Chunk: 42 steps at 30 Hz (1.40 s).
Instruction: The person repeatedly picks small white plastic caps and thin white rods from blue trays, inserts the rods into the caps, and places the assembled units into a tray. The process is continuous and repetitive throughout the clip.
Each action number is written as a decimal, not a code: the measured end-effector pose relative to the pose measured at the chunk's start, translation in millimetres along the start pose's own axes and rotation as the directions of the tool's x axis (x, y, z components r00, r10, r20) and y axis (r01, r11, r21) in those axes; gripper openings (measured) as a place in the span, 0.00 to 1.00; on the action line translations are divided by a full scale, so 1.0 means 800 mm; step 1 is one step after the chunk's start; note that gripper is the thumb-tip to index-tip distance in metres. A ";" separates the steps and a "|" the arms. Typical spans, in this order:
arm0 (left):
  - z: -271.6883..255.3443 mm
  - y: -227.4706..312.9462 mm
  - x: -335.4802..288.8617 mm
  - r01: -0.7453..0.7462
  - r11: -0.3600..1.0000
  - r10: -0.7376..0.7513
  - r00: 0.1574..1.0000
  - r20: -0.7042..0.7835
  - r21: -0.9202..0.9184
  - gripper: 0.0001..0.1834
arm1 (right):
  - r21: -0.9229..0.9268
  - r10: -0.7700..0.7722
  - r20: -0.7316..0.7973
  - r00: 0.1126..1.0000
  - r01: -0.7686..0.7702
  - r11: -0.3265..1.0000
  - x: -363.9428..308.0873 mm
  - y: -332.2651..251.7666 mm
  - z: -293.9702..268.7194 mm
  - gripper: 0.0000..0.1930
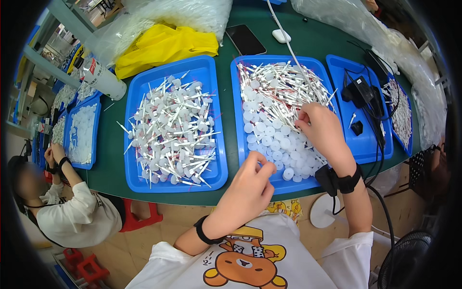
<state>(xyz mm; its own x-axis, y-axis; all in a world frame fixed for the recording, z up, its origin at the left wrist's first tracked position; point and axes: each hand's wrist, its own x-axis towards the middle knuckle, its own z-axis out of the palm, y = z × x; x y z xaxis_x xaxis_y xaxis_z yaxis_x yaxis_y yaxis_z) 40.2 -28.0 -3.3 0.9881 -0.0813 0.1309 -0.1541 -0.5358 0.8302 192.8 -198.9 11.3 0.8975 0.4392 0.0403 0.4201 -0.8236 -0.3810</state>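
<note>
My right hand [321, 129] reaches into a blue tray [235, 91], its fingertips closed together among thin white sticks [274, 91] with reddish wires. Whether a stick is pinched there is hidden. In the same tray, round translucent white discs [274, 142] are heaped on the side nearer me. Over that tray's front left corner is my left hand [249, 185], fingers curled with thumb and forefinger close together; what they hold, if anything, cannot be made out. Another blue tray [129, 159], to the left, is piled with sticks that have discs attached [173, 130].
Behind the trays lie a yellow bag [163, 48], a black phone [246, 40] and a white case [281, 36]. A cup [106, 82] stands at left. A third tray [356, 139] holds a black adapter [358, 91] and cables. A co-worker [77, 212] sits at far left.
</note>
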 end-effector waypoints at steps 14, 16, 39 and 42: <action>-0.029 0.011 -0.014 0.083 0.423 -0.183 0.983 0.005 -0.902 0.16 | 0.288 -0.118 -0.444 0.888 0.266 0.920 -0.086 -0.082 -0.043 0.11; -0.033 0.007 -0.014 0.100 0.334 -0.168 0.985 0.046 -0.937 0.16 | 0.264 -0.204 -0.430 0.879 0.339 0.903 -0.101 -0.089 -0.051 0.15; -0.044 0.000 -0.024 0.132 0.257 -0.111 0.988 0.107 -0.957 0.14 | 0.281 -0.254 -0.320 0.913 0.348 0.894 -0.124 -0.080 -0.057 0.15; -0.044 -0.004 -0.027 0.144 0.250 -0.086 0.988 0.126 -0.958 0.14 | 0.234 -0.263 -0.355 0.897 0.357 0.904 -0.124 -0.080 -0.056 0.16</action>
<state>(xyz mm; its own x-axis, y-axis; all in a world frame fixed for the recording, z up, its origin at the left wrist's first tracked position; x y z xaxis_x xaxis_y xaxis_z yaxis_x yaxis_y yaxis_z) 19.4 5.1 10.5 0.9901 -0.1402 -0.0102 0.1010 0.6592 0.7452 83.3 -205.8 73.2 0.7427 0.4830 0.4638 0.6690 -0.5042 -0.5462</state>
